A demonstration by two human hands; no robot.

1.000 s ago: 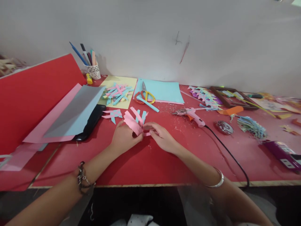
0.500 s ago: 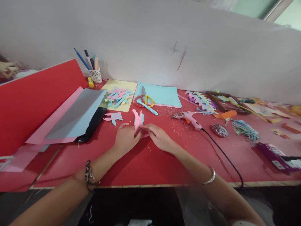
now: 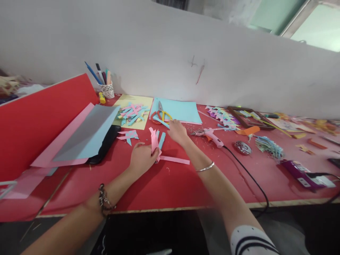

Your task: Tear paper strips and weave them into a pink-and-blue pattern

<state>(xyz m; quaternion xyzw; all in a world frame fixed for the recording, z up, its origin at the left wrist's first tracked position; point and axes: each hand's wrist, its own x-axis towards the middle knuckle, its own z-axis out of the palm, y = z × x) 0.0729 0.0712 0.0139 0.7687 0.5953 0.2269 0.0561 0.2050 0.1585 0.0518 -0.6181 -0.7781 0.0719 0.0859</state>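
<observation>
My left hand (image 3: pixel 143 157) is closed on a pink-and-blue bundle of folded paper strips (image 3: pixel 154 141), its thumb pressed against the pink part. A long pink strip end (image 3: pixel 175 160) sticks out to the right over the red table, and blue ends (image 3: pixel 162 140) rise behind. My right hand (image 3: pixel 177 131) reaches forward, its fingers closed at the near end of a loose blue paper strip (image 3: pixel 162 122). That strip lies across the scissors (image 3: pixel 160 113), which have red and yellow handles. The right fingertips are partly hidden.
Beyond my hands lie a pile of cut strips (image 3: pixel 134 113) and blue sheets (image 3: pixel 183 110). At left are a woven piece (image 3: pixel 129 135) and stacked paper (image 3: pixel 85 136). A pink glue gun (image 3: pixel 211 135) with a black cord lies right, near a purple power strip (image 3: pixel 300 173).
My right hand has left the folded paper and moved forward to the blue strip by the scissors. The long pink strip end now shows. My left hand keeps its hold.
</observation>
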